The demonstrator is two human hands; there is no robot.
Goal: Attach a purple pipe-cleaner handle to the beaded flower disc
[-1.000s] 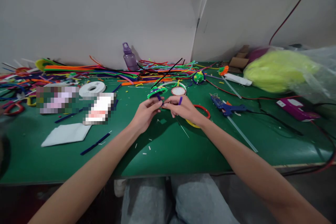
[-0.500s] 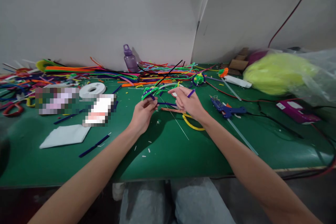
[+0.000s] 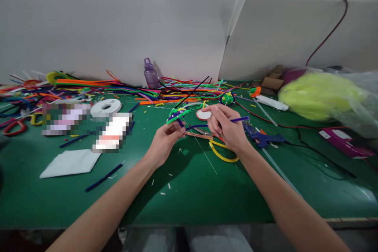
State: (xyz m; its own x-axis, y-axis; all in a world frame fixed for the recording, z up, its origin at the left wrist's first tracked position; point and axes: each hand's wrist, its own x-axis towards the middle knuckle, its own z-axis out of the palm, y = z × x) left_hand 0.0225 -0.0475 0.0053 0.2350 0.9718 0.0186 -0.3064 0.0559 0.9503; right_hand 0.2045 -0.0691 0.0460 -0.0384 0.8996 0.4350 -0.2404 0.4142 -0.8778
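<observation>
My left hand (image 3: 167, 141) is closed, pinching a small craft piece (image 3: 177, 115) of green and dark blue pipe cleaner with tiny white dots. From its underside a dark blue pipe cleaner (image 3: 197, 126) stretches across to my right hand (image 3: 224, 128). The right fingers are closed round that strand, and its free end sticks out to the right behind them. Beside the right fingertips a white round disc with a reddish rim (image 3: 203, 114) lies on the table; whether they touch it I cannot tell. Below this hand are yellow-handled scissors (image 3: 220, 156), partly covered.
A blue glue gun (image 3: 262, 138) with its cord lies to the right. Bundles of pipe cleaners (image 3: 97, 83) line the back, beside a purple bottle (image 3: 151, 74). Leftward are a white spool (image 3: 106, 107) and a folded white cloth (image 3: 71, 163). A yellow plastic-wrapped bundle (image 3: 319, 92) stands right.
The view has tilted up, so the table sits lower in the picture. My right hand has moved away from the left, with more of the dark blue pipe cleaner showing between them.
</observation>
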